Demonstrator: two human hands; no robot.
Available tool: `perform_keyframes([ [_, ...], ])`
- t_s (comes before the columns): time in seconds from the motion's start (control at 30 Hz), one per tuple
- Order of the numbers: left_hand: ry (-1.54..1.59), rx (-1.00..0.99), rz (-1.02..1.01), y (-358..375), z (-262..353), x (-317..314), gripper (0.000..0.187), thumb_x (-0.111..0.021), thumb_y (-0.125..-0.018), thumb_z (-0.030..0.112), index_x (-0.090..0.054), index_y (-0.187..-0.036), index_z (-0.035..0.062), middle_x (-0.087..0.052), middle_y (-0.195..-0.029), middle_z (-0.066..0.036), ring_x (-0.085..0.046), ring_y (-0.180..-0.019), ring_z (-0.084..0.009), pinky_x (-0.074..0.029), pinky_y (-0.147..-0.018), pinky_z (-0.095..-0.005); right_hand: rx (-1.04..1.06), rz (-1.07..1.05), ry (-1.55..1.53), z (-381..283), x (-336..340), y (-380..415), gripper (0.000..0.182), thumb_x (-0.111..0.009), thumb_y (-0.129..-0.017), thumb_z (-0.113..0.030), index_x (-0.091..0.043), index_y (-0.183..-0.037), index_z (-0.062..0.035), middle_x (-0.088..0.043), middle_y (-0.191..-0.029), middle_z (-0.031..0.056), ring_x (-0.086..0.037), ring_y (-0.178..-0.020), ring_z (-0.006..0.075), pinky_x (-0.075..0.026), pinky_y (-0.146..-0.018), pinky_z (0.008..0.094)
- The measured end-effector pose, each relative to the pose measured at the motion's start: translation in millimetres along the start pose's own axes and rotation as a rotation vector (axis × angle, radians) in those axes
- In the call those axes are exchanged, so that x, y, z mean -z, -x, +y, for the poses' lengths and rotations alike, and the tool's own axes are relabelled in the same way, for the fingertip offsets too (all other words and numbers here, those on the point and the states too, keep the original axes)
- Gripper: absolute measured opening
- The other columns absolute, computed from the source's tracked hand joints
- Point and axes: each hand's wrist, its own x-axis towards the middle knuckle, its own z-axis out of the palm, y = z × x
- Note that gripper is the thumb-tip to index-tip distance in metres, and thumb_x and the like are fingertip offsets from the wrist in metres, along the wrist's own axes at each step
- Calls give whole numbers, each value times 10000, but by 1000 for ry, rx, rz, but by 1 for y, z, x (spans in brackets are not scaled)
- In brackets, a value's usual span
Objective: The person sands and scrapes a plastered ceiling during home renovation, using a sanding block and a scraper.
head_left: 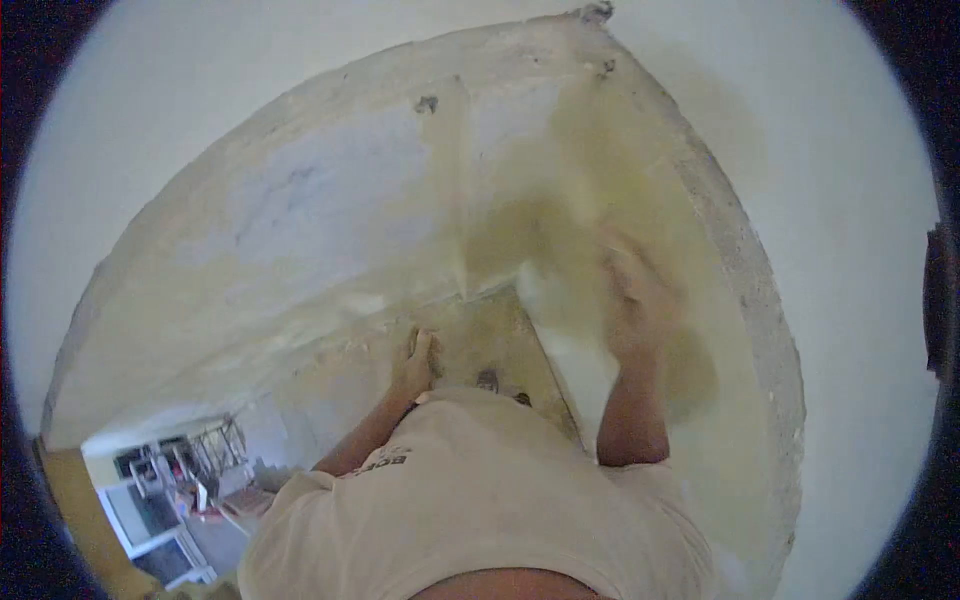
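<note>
My right hand (640, 295) is raised in front of the yellowish wall (690, 215), close to its surface. Motion smears its fingers, and anything in them cannot be made out. Around it the wall carries darker, damp-looking patches (520, 230). Lower down, my left hand (418, 358) is held in front of my body, near the foot of the wall. Its fingers look curled, and what they hold, if anything, is too small and dim to name.
A rough, chipped plaster edge (745, 250) borders the patchy area, with paler wall (850, 250) beyond. My feet (488, 380) stand on a brownish floor (525, 340). At lower left, cluttered items (205, 490) and a white-framed panel (145, 520) appear. A dark object (937, 300) is at far right.
</note>
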Motion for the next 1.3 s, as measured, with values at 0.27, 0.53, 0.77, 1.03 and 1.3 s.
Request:
perform_keyframes([
  [0.27, 87, -99, 149, 32, -9, 10, 246, -452, -928, 246, -545, -844, 34, -525, -640, -22, -492, -465, -90, -399, -423, -253, 76, 256, 553, 22, 43, -20, 211, -496, -868, -98, -647, -971, 7, -624, -1045, 165, -575, -1007, 324, -415, -901, 409],
  [0.53, 256, -153, 285, 36, -6, 55, 262, -445, -928, 248, -541, -816, 31, -502, -610, -25, -461, -437, -88, -381, -389, -253, 88, 33, 768, 61, 38, -17, 326, -459, -904, -262, -559, -1164, -93, -573, -1175, 100, -505, -1112, 291, -370, -938, 434],
  [0.77, 153, -68, 404, 49, -28, 125, 224, -470, -916, 226, -543, -819, 37, -513, -666, -18, -493, -614, -105, -424, -547, -278, 146, 192, 782, -4, 25, -32, 326, -533, -871, -212, -560, -1123, -6, -574, -1135, 173, -528, -1070, 324, -401, -921, 404],
  [1.03, 198, -33, -265, 25, 21, 208, 444, -318, -959, 371, -586, -1025, 23, -600, -861, -88, -562, -823, -159, -451, -745, -317, -253, -731, -578, -146, -195, 122, 441, -606, -808, -178, -511, -1204, -10, -551, -1168, 129, -476, -1124, 241, -332, -985, 347],
  [1.3, 4, -199, -300, 15, 21, 256, 317, -463, -917, 259, -546, -1126, 35, -544, -1145, -111, -503, -1074, -225, -385, -927, -350, -940, -943, -1055, -235, -271, 151, 274, -527, -890, -241, -592, -1065, -40, -616, -908, 48, -565, -830, 138, -452, -748, 273],
])
